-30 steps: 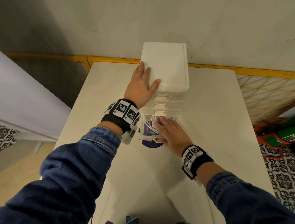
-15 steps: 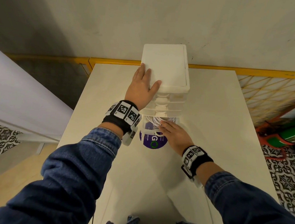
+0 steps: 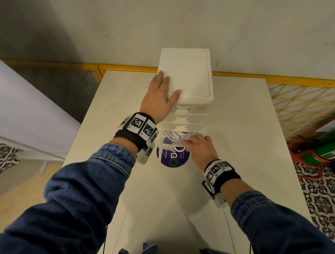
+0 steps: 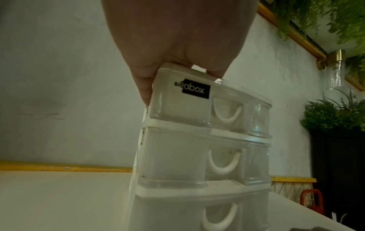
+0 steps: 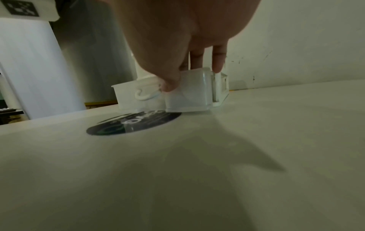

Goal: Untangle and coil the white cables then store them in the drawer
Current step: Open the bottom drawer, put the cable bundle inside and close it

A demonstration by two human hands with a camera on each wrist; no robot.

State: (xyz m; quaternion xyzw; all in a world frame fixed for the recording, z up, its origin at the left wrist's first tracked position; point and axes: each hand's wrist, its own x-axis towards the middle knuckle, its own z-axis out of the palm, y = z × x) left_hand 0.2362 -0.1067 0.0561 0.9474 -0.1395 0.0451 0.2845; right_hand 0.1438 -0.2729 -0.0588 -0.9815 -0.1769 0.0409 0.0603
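My left hand (image 3: 158, 99) lies flat on the top of the drawer unit (image 3: 186, 75), fingers straight along its left edge and thumb spread across the near left corner. From the left wrist view the palm (image 4: 177, 39) presses down on the lid, with the fingertips hooked a little over the top edge above the clear upper drawers.

The bottom drawer (image 3: 167, 144) is pulled out toward me, over a round purple sticker (image 3: 173, 157) on the table (image 3: 239, 130). The white cables (image 3: 178, 136) sit coiled inside the drawer, at its far end under the unit's front, with a small metal plug tip showing in the coil.

My right hand (image 3: 200, 149) is on the drawer's right side. Its fingers reach over the rim toward the cables, and in the right wrist view the thumb (image 5: 169, 81) presses the drawer's front wall beside the white handle (image 5: 147, 92) while the fingers drop over the top edge. So the hand pinches the drawer front; I cannot tell whether the fingertips touch the cables.

The unit stands at the far middle of the table, against the wall.
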